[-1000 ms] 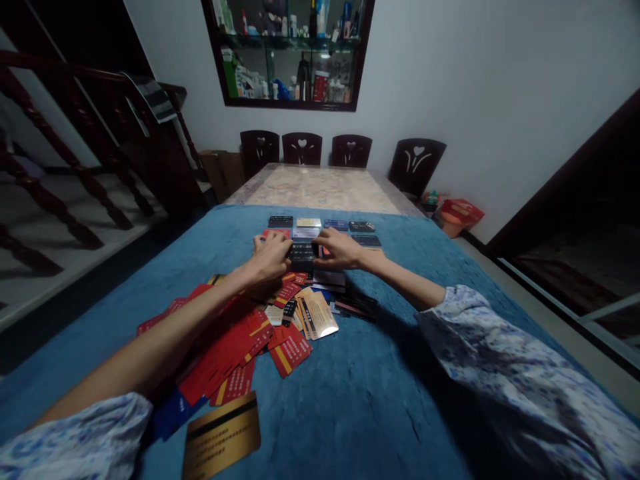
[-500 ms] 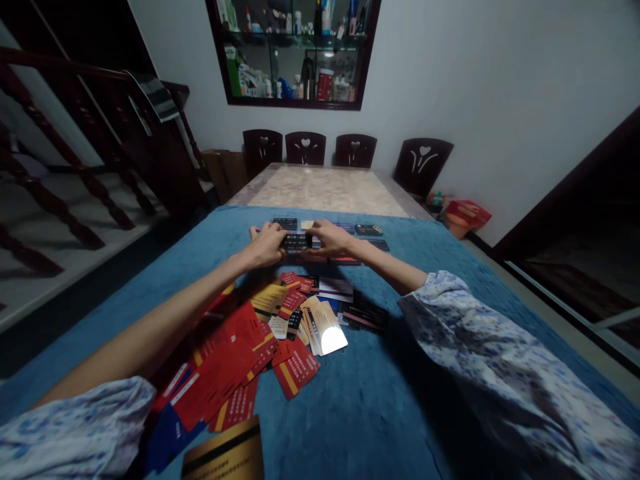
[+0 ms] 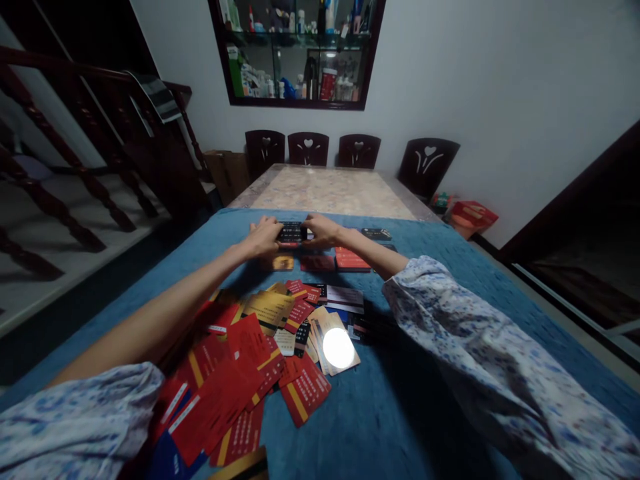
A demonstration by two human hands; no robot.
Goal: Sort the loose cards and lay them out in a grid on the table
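Between my two hands, over the far rows of cards, is a black card (image 3: 291,233) with light print. My left hand (image 3: 265,237) grips its left edge with fingers bent. At its right edge, my right hand (image 3: 321,231) pinches it between thumb and fingers. Whether there are more cards under it, I cannot tell. Close to my hands lie a gold card (image 3: 283,263), a dark red card (image 3: 317,263) and a red stack of cards (image 3: 353,259). Another black card (image 3: 376,234) lies right of my right hand.
A loose heap of red cards (image 3: 235,377), gold cards (image 3: 270,308) and others spreads over the blue cloth (image 3: 360,427) nearer me. A pale card (image 3: 339,347) reflects bright light. Beyond the cloth are the bare stone tabletop (image 3: 325,190) and several dark chairs (image 3: 359,152).
Both hands have moved slightly away from me with the black card, to the back row. The gold card and red stack in the nearer row are now uncovered.
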